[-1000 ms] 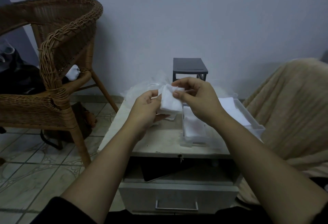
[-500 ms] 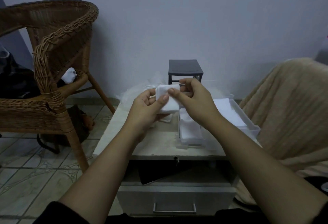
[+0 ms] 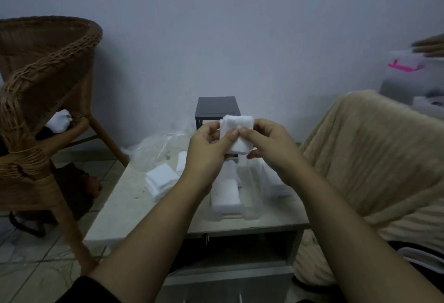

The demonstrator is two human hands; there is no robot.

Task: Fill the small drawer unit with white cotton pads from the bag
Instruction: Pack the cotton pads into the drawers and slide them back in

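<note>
I see both hands raised over the surface [image 3: 134, 206], sharing one stack of pads [image 3: 236, 134]. The left hand [image 3: 206, 151] pinches the stack's left edge between thumb and fingers. The right hand [image 3: 271, 149] pinches the right edge the same way, and the two thumb tips nearly meet on the front face. The stack stands upright, its long axis running 12 to 6 and its broad face toward me. Its top edge overlaps the dark unit [image 3: 217, 109] at 12.

From the hands, the clear bag [image 3: 156, 149] lies crumpled at 9 and a loose pile [image 3: 161, 180] rests on the surface at 8. A clear drawer [image 3: 230, 216] with white fill sits at 6, and a second drawer [image 3: 278, 189], blurred, sits at 5. A wicker chair [image 3: 48, 86] stands far out at 9 and a blanket [image 3: 372, 158] lies at 3.
</note>
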